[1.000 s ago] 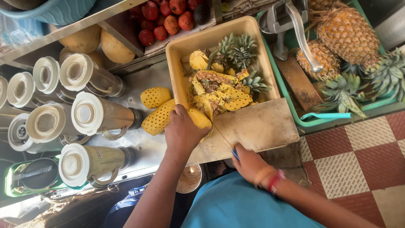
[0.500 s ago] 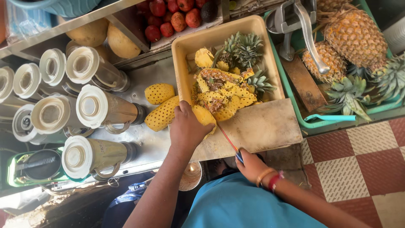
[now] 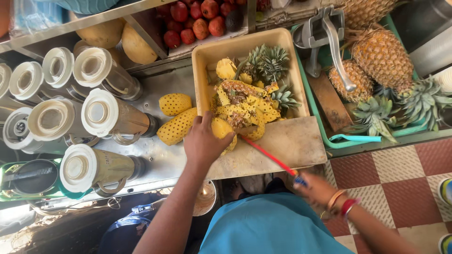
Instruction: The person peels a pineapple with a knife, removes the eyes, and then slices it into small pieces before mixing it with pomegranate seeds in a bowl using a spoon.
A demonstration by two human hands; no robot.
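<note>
My left hand (image 3: 203, 141) grips a partly peeled pineapple (image 3: 221, 129) on the wooden cutting board (image 3: 287, 146). My right hand (image 3: 316, 188) holds a knife (image 3: 273, 157) with a red blade edge and blue handle, its tip at the pineapple. Just beyond the board, a beige tub (image 3: 207, 61) holds pineapple peels and green crowns (image 3: 268, 63). Two peeled pineapples (image 3: 175, 115) lie on the metal counter left of my left hand.
Several blender jars with white lids (image 3: 99, 113) lie at the left. Whole pineapples (image 3: 381, 56) and a metal press (image 3: 329, 37) sit in a green tray at right. Pomegranates (image 3: 197, 21) and melons (image 3: 117, 40) are at the back. Checkered floor lies lower right.
The view has shifted slightly. My right hand has drawn the knife back toward me, while my left hand keeps its hold on the pineapple.
</note>
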